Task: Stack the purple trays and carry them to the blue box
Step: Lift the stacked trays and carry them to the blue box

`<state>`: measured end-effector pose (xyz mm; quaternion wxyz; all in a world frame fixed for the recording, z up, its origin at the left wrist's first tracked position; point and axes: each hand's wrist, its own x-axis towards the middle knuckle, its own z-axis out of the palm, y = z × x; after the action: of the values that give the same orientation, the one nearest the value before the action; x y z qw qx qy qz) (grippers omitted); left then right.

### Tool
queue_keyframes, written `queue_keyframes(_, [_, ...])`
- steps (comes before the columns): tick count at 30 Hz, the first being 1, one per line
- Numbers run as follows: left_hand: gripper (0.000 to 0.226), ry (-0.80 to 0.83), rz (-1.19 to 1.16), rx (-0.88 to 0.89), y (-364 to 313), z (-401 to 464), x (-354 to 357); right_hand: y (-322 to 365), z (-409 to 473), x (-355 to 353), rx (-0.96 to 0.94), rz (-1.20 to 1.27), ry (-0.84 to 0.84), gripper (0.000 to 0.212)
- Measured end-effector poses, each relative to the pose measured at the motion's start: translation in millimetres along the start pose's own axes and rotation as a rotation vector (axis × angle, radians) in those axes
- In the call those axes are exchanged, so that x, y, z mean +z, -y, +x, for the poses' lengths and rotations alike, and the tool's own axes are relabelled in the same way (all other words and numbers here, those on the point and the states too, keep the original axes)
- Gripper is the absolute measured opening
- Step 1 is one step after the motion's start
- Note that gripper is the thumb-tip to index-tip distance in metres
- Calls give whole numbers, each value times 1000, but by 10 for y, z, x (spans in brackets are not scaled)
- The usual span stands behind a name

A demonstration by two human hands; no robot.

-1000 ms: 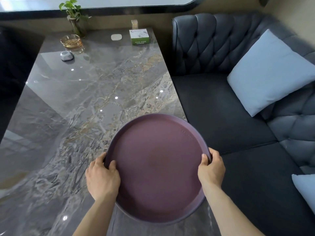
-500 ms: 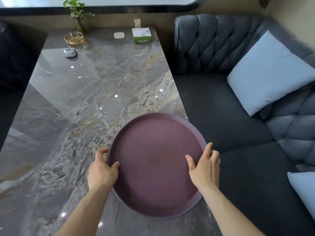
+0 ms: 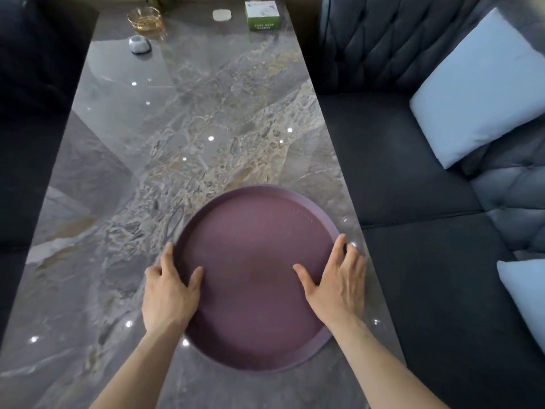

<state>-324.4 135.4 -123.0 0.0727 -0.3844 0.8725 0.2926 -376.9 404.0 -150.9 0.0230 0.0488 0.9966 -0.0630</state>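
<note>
Purple tray (image 3: 259, 278) lies flat on counter (image 3: 182, 149), lower centre of frame; left hand (image 3: 169, 293) and right hand (image 3: 336, 286) rest spread on its rims, fingers loose, grasping nothing; stacking apparently done; next: clench both rims, lift level.

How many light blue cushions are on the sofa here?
2: one cushion leaning on the sofa back at upper right, another cushion cut off by the right edge. More may lie outside the frame.

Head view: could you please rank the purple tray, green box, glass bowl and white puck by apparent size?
1. purple tray, nearest the camera
2. green box and glass bowl, too alike to rank
3. white puck
</note>
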Motion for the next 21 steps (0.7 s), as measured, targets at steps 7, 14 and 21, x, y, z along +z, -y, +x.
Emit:
queue_keyframes(7, [64,10,-3,-64,616,-322,-155,58,-456,10,-66,36,-3,113])
queue_keyframes(14, [62,52,27,-134,902,-367,-351,105,-795,4,-113,69,72,119])
queue_keyframes(21, [96,68,-8,-159,960,-319,-329,135,-945,-48,135,349,112,110])
